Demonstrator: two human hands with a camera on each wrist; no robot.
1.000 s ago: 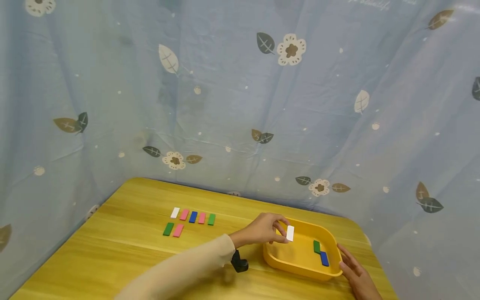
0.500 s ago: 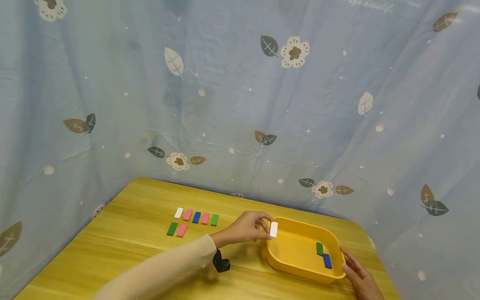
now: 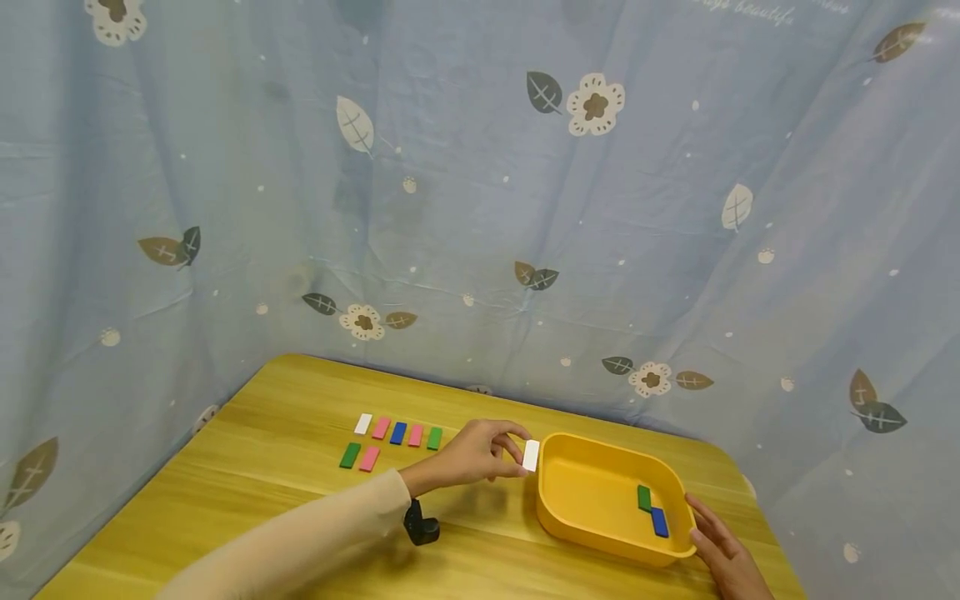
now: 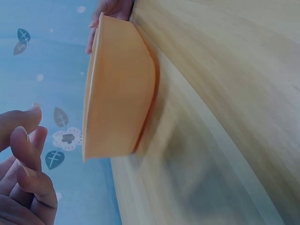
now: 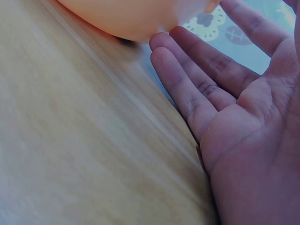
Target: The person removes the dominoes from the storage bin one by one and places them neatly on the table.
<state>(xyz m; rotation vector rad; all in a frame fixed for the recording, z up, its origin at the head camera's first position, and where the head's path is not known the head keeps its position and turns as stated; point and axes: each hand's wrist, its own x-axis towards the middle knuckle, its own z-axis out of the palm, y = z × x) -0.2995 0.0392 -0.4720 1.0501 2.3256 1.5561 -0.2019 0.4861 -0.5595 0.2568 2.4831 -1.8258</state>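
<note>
My left hand [image 3: 476, 452] pinches a small white rectangular tile [image 3: 530, 456] upright between thumb and fingertips, just left of the tray's rim. In the left wrist view the fingers [image 4: 35, 185] are bent and the tile is hidden. A yellow tray [image 3: 592, 546] sits on the table with a green tile [image 3: 644, 498] and a blue tile [image 3: 659, 522] inside, touching at their ends. At the tray's right end rests my right hand [image 3: 726, 557]. Its fingers [image 5: 183, 84] are extended in the right wrist view, fingertips right at the tray wall.
Left on the wooden table [image 3: 285, 500] lies a back row of a white tile [image 3: 363, 424], pink tiles [image 3: 381, 428], a blue tile [image 3: 398, 433] and a light green tile [image 3: 435, 438]. In front lie a dark green tile [image 3: 350, 455] and a pink one. A patterned curtain [image 3: 465, 167] hangs behind.
My left hand has drawn the white tile leftward, from over the tray to just outside its left rim. The right hand stays at the tray's right end.
</note>
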